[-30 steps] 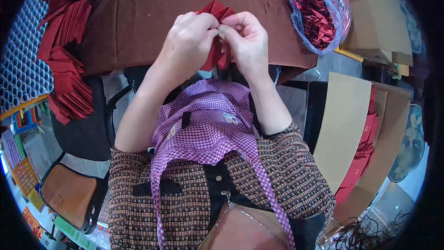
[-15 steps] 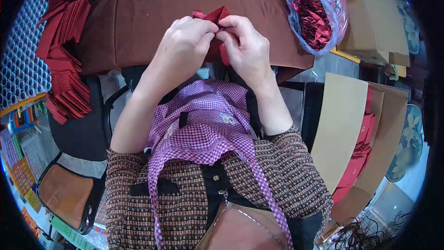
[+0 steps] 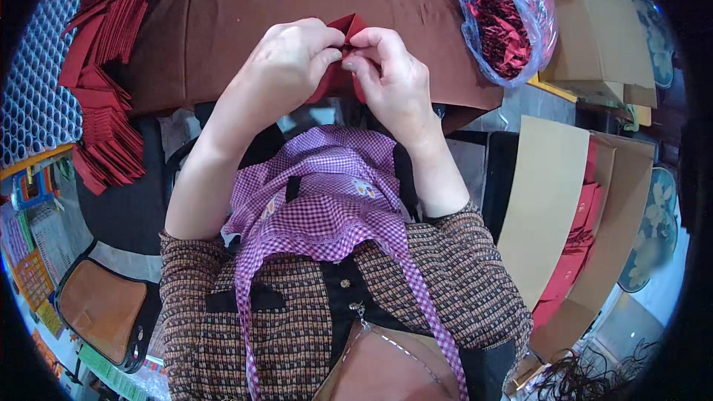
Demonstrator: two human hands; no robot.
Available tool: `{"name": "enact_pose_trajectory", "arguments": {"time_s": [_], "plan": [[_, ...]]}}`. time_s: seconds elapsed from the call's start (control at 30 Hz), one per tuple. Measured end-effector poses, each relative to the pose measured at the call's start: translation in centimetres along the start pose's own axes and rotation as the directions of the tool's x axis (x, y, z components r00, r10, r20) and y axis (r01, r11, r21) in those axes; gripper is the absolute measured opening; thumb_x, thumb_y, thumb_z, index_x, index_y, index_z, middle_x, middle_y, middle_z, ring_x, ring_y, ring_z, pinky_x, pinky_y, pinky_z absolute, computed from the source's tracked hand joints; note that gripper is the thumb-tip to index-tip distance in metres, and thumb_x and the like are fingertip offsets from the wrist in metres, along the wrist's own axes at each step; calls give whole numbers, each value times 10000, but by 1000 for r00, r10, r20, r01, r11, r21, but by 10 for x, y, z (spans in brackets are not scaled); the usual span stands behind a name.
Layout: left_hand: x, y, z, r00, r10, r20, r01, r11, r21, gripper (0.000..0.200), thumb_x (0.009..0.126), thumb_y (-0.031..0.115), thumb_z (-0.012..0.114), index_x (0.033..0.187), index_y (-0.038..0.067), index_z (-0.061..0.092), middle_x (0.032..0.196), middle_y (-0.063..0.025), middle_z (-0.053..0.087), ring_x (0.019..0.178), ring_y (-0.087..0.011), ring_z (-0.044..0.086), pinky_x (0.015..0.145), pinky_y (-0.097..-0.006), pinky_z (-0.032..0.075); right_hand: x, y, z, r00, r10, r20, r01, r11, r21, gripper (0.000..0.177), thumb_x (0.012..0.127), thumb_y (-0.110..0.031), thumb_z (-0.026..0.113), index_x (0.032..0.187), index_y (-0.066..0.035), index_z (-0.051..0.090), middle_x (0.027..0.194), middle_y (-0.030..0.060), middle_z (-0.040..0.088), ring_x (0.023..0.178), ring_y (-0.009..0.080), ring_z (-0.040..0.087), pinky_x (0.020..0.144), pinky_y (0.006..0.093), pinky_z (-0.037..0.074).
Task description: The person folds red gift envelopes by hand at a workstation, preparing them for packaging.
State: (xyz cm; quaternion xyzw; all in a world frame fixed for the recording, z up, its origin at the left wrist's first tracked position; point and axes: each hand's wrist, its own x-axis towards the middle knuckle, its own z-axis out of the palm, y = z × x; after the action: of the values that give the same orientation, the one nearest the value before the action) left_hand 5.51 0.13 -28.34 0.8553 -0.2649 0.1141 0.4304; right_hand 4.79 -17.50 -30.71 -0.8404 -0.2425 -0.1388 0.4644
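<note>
Pinched between my two hands over the table's near edge is a piece of folded red paper [image 3: 352, 24], its pointed corner sticking up between the fingertips. My left hand [image 3: 292, 56] grips it from the left with thumb and forefinger. From the other side, the thumb and fingers of my right hand [image 3: 397, 78] close on the same paper. More red shows below the fingers, but the hands hide most of the piece, so its full shape cannot be made out.
Stacks of folded red paper pieces [image 3: 108, 37] line the left side of the brown tablecloth [image 3: 230, 44]. A clear plastic bag [image 3: 546, 26] of shiny red pieces lies at the right. Cardboard boxes [image 3: 542, 193] stand beyond it, one holding red items. A chair [image 3: 104, 312] is at lower left.
My left hand and forearm have shifted slightly left and down. The red flap left of the fingers is out of sight, and more red paper shows below my left hand.
</note>
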Motion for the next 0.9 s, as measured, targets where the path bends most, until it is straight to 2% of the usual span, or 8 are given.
{"name": "enact_pose_trajectory", "arguments": {"time_s": [0.13,0.3,0.43,0.53,0.6,0.73,0.8,0.9], "plan": [[2,0,-2,992,-108,68,113,991,-75,172,827,67,576,938,-40,651,833,-204,650,764,-361,641,704,-423,505,-2,2,4,998,-41,-44,40,999,-28,261,836,21,640,1078,-12,546,840,117,695,789,177,702,695,284,553],[5,-2,-4,915,-343,212,381,908,-177,217,832,102,592,987,-37,650,845,-221,664,774,-302,675,703,-366,509,-8,4,8,992,-69,-101,67,997,-23,318,827,41,647,1114,-9,519,834,117,676,751,167,679,679,278,541],[4,0,1,898,-387,208,427,880,-206,228,837,122,607,990,-42,649,825,-213,668,753,-296,673,684,-361,509,-11,8,9,988,-62,-138,60,998,-14,369,838,46,642,1158,10,461,858,120,654,766,167,663,669,272,533],[0,2,6,925,-342,165,374,896,-241,227,846,129,617,985,-49,647,781,-182,670,709,-230,662,670,-331,505,-14,11,12,986,-34,-161,36,999,6,352,853,46,629,1143,17,432,880,123,644,782,163,658,671,269,535],[-4,0,11,924,-361,128,383,874,-300,190,902,98,596,1022,-43,636,756,-2,609,634,-42,524,564,-214,443,-14,11,15,966,85,-243,-49,987,150,290,793,49,650,1045,21,510,862,172,611,768,286,644,703,365,528],[-6,2,12,869,-475,138,486,768,-418,193,852,99,625,956,-63,638,666,-111,607,603,-94,545,565,-268,462,-12,9,11,972,84,-218,-54,988,144,276,789,53,651,1024,22,510,863,170,604,769,296,640,696,360,527],[-8,-1,16,898,-432,83,430,820,-378,182,849,92,630,945,-63,638,625,-88,576,583,-76,513,528,-263,440,-12,9,9,988,25,-154,-24,1000,4,241,840,51,629,1023,15,477,894,119,631,796,150,652,684,271,540],[-7,-2,17,911,-407,63,404,852,-332,155,843,85,624,901,-58,637,622,-123,591,563,-133,563,537,-295,455,-11,6,8,990,50,-131,-49,999,9,220,819,53,650,985,15,510,880,117,630,800,151,654,692,272,536]]}}
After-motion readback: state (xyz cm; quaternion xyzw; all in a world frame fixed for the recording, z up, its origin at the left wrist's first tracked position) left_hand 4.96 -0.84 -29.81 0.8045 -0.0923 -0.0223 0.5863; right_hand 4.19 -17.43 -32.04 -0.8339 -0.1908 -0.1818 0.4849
